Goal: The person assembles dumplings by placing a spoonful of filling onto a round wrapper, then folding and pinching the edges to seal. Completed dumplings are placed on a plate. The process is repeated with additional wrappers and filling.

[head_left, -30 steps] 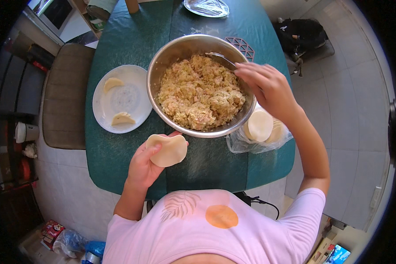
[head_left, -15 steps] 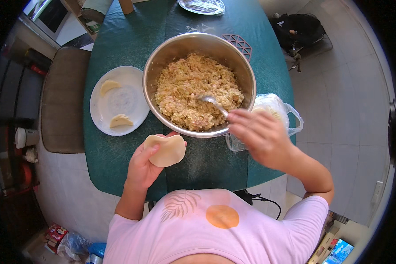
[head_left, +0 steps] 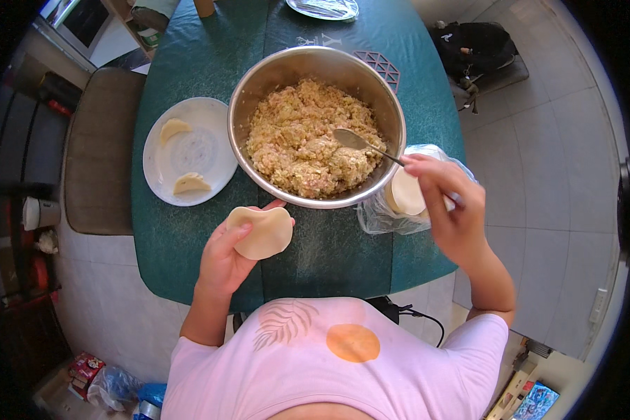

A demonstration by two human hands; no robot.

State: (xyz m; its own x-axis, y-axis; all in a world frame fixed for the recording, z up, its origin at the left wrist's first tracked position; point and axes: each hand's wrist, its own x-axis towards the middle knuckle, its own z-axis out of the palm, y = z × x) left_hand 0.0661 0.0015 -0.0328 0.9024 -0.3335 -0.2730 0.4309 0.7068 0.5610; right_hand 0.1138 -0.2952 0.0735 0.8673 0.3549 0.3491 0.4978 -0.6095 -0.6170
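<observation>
My left hand [head_left: 224,253] holds a round, pale dumpling wrapper [head_left: 264,234], thumb on top and fingers beneath, just below the near rim of a large steel bowl [head_left: 239,112]. A chunky, pale-brown filling [head_left: 308,136] fills much of the bowl. Between thumb and fingers my right hand [head_left: 449,203] grips the handle of a metal spoon [head_left: 350,138]; its head is over the filling at the right side. Close beside that hand lies a clear plastic bag with a stack of round wrappers [head_left: 406,192], partly hidden by the hand.
Left of the bowl, a white plate [head_left: 189,157] carries two folded dumplings [head_left: 191,183]. A lattice trivet [head_left: 381,68] and a film-covered plate [head_left: 322,7] are farther back on the green table [head_left: 315,259]. A brown chair [head_left: 101,154] stands at the left, a black bag [head_left: 474,49] at the far right.
My right hand has moved right and a little nearer to me, and the spoon has turned over the filling. More of the wrapper stack shows. My left hand keeps its hold on the wrapper.
</observation>
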